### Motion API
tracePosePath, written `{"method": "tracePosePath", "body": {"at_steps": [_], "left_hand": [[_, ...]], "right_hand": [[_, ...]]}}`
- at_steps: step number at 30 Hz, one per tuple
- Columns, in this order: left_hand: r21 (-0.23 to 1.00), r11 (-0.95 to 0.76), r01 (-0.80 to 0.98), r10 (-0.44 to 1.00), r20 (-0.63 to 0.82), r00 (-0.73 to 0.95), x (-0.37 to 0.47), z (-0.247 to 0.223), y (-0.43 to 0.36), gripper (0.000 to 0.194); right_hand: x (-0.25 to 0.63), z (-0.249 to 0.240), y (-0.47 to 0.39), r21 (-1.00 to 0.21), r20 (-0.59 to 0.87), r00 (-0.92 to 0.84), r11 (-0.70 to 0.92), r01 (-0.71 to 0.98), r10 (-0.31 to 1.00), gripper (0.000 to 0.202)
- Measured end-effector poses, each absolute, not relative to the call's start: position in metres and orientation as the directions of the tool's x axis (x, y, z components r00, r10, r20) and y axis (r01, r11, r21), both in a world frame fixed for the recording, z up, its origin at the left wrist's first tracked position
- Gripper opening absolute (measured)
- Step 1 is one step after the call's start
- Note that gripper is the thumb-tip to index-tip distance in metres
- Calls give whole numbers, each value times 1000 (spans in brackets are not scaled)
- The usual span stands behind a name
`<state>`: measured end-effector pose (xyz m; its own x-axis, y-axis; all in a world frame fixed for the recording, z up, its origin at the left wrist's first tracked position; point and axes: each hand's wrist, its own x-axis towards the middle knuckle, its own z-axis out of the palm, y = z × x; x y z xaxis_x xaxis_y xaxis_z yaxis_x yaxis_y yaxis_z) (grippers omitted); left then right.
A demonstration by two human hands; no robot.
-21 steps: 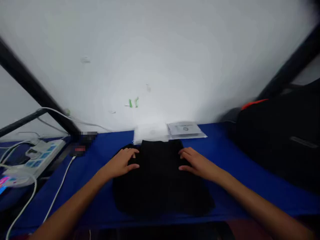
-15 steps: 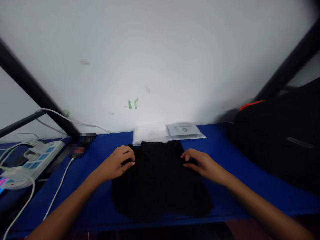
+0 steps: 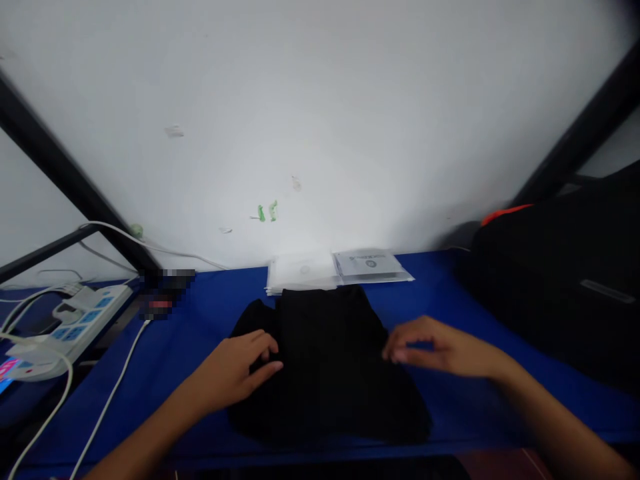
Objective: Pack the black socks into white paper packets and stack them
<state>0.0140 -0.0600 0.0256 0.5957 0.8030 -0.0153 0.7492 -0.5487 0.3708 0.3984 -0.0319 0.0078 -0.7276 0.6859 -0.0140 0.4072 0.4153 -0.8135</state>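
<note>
A folded black garment (image 3: 325, 363) lies in the middle of the blue table (image 3: 200, 313). My left hand (image 3: 235, 370) rests palm-down on the garment's left edge with its fingers spread and holds nothing. At the garment's right edge my right hand (image 3: 445, 348) hovers with its fingers extended toward the cloth, and whether it touches the fabric is unclear. Neither hand grips the fabric.
Flat clear plastic packets (image 3: 340, 269) lie against the white wall behind the garment. A large black bag (image 3: 560, 280) with an orange tab fills the right side. A white power strip (image 3: 70, 323) and white cables (image 3: 115, 380) sit at the left.
Both hands have slid back toward me along the garment's sides. My right hand has moved off the cloth to its right edge.
</note>
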Motion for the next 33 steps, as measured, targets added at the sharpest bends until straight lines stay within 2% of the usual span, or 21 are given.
{"method": "tracePosePath", "body": {"at_steps": [2,3,4,6,8,11,14,18,20,21,23,25,26,27,29,31,33], "left_hand": [[291,-586,756,801,69,595,17,17,-52,27],[258,-603,755,793,86,603,17,12,-49,35],[230,-614,755,786,88,612,16,7,-47,46],[179,-619,765,784,75,616,14,-3,-45,72],[131,-610,782,792,57,608,11,-13,-45,86],[72,-585,808,811,29,585,9,-24,-47,86],[72,-567,821,823,-1,568,9,-29,-49,85],[98,-568,817,820,-5,572,9,-31,-49,87],[116,-562,819,827,44,561,11,-30,-47,88],[131,-547,827,837,109,537,13,-28,-47,90],[160,-536,829,820,331,466,22,-22,-46,92],[132,-610,781,690,574,442,33,-15,-47,84],[75,-676,733,590,650,478,40,-12,-49,73],[2,-742,670,489,686,539,45,-9,-50,56],[-120,-826,551,345,665,662,52,-6,-52,23],[-147,-846,513,323,623,712,51,-5,-52,19],[-105,-823,559,386,618,685,44,-6,-51,20]], "right_hand": [[403,0,3,-663,92,-589,490,565,803,27],[406,-6,22,-539,157,-523,516,665,838,27],[408,-13,41,-378,202,-483,523,764,852,32],[410,-30,73,-30,194,-421,435,900,886,54],[409,-45,96,59,208,-379,375,925,902,57],[407,-56,111,103,245,-323,306,946,914,49],[409,-53,113,144,286,-264,231,962,921,44],[413,-30,96,164,360,-184,132,978,915,37],[404,-14,76,179,432,-198,132,975,880,38],[395,-7,62,199,497,-251,172,965,831,41],[368,3,30,274,593,-429,330,903,682,46],[335,5,-1,330,617,-557,459,825,556,44],[320,3,-14,343,602,-611,524,779,514,41],[306,-1,-24,342,579,-656,586,735,485,39],[290,-11,-37,315,539,-703,663,679,464,35],[290,-21,-40,297,518,-728,704,645,449,33],[304,-27,-37,277,521,-731,723,633,441,30]]}}
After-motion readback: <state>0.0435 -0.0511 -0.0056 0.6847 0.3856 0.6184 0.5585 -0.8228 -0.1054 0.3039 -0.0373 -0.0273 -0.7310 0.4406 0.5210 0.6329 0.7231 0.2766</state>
